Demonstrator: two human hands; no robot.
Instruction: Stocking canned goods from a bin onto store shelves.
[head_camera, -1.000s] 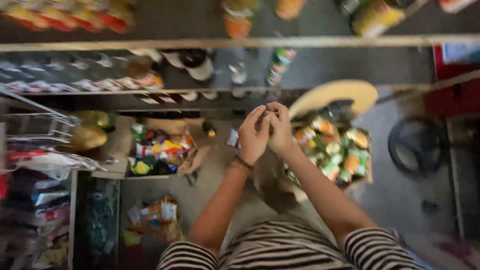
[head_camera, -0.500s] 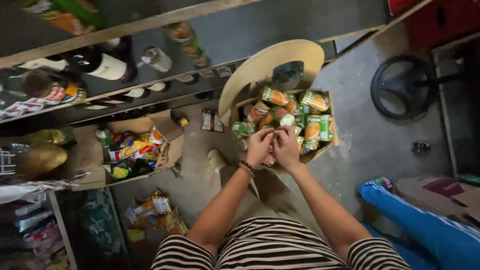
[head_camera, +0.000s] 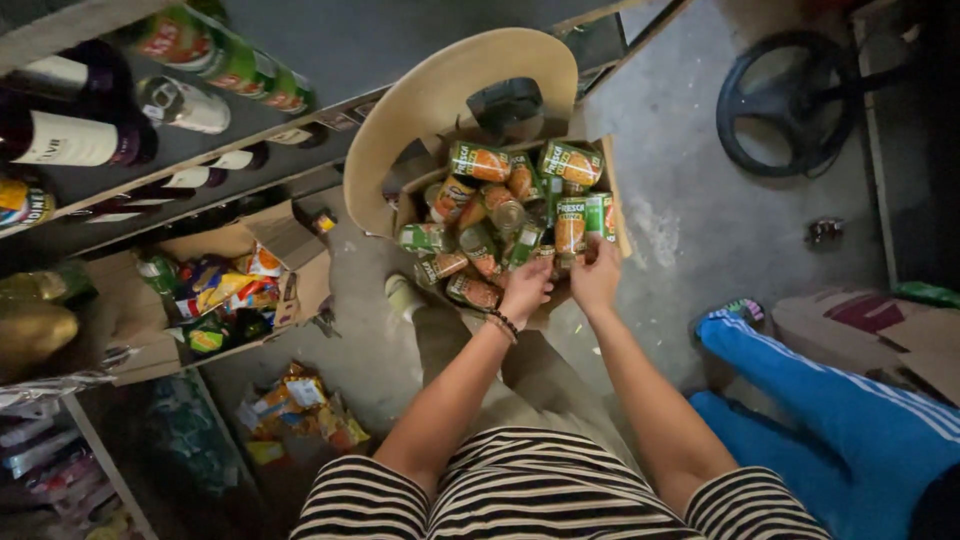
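Now both hands (head_camera: 560, 285) have dropped onto cans (head_camera: 500, 215).

A single view, from a camera on the person's head, looks steeply down along the striped shirt (head_camera: 540, 490) at the bottom edge and both forearms to the floor (head_camera: 700, 220). The hands sit near frame centre over a box of cans (head_camera: 510, 220), at arm's length. Shelves (head_camera: 250, 150) cross the upper left; another person's blue leg (head_camera: 830, 400) enters lower right.
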